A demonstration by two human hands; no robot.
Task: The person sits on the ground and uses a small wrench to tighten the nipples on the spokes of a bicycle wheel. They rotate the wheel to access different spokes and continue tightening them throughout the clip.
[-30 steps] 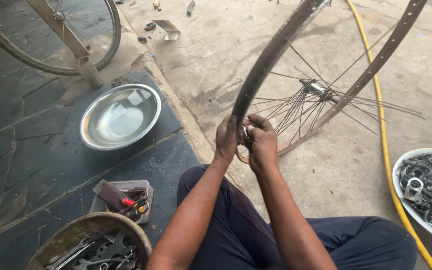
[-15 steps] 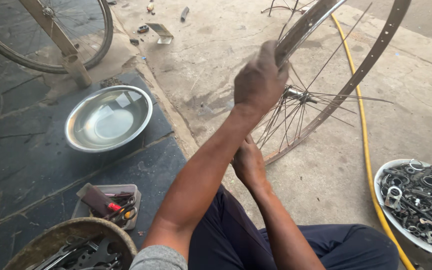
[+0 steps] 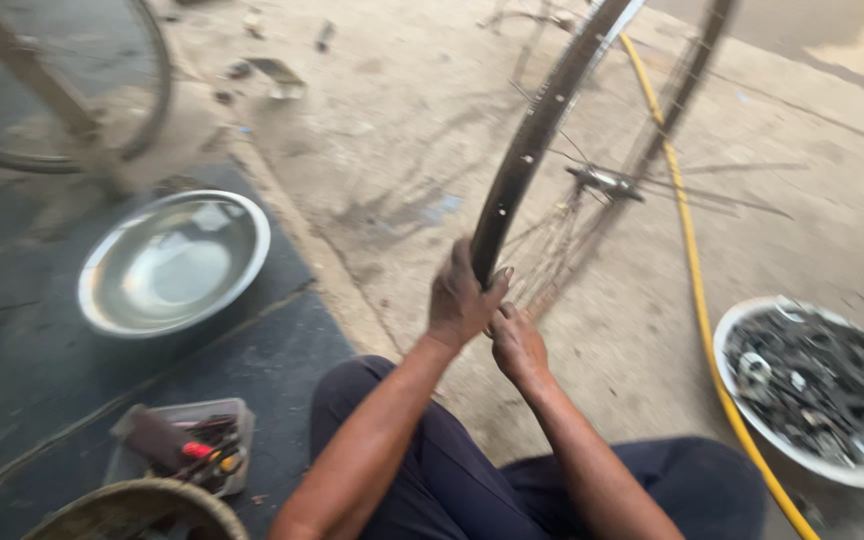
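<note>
Bicycle wheel rim is standing upright on the concrete floor right in front of my knees, bare of tyre, hub and spokes behind it (frame is motion-blurred, so fine detail is soft).

Fingers first: my left hand is wrapping its fingers around the lower arc of the rim, gripping it closed. My right hand is sitting just beside and below, fingers curled in towards the spoke ends; I cannot tell whether they are pinching anything or just resting there.

Doing this well, in my judgement: keeping the left grip firm so the rim is not rolling, and working the right fingertips close to that grip so the spokes are not flexing.

Pose: both forearms are reaching forward from my lap, wrists near each other, left forearm higher, right one angled in from the outside.

Around me: steel bowl on the dark slab to my left, small tray of tools near my left knee, white basin of metal parts to my right, yellow hose running between basin and wheel.
</note>
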